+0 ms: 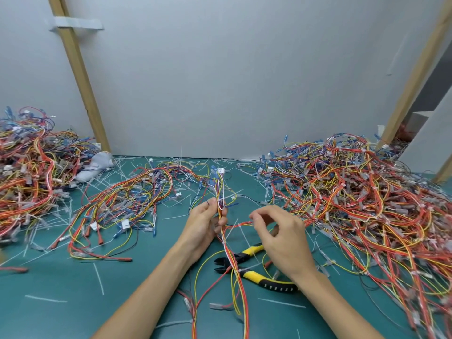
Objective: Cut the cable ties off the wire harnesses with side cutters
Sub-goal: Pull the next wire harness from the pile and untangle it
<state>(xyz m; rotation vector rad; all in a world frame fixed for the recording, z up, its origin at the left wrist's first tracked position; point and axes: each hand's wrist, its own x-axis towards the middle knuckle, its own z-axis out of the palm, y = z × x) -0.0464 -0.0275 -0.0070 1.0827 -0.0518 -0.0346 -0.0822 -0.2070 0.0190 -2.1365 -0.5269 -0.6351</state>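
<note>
Harness (pixel 221 192) stands nearly upright at the centre of the frame, its trunk of red, yellow and white wires gripped in the curled fingers of the left hand (pixel 205 223), with a white plug at the top and loose tails trailing down to the lower edge. The right hand (pixel 283 241), just right of centre, pinches a red and yellow branch of the same harness between thumb and forefinger, the other fingers loosely bent. Neither hand holds the cutters (pixel 256 272); they lie on the green mat (pixel 73 302) below the right hand, jaws apart and pointing left, with wires draped across them. A white tie (pixel 220 199) wraps the trunk just above the left fingers. The harness looks light and limp, so it will probably sag and tangle unless held close to a tie; the best hold seems to be on the trunk right beside the tie, keeping it taut so the blades reach plastic and not insulation. The thin wires look easy to nick. The cutters want lifting by their yellow handles, clear of the strands over them. Big piles (pixel 367 192) of harnesses fill the right and left of the frame, and cut tie scraps (pixel 99 277) litter the mat.
</note>
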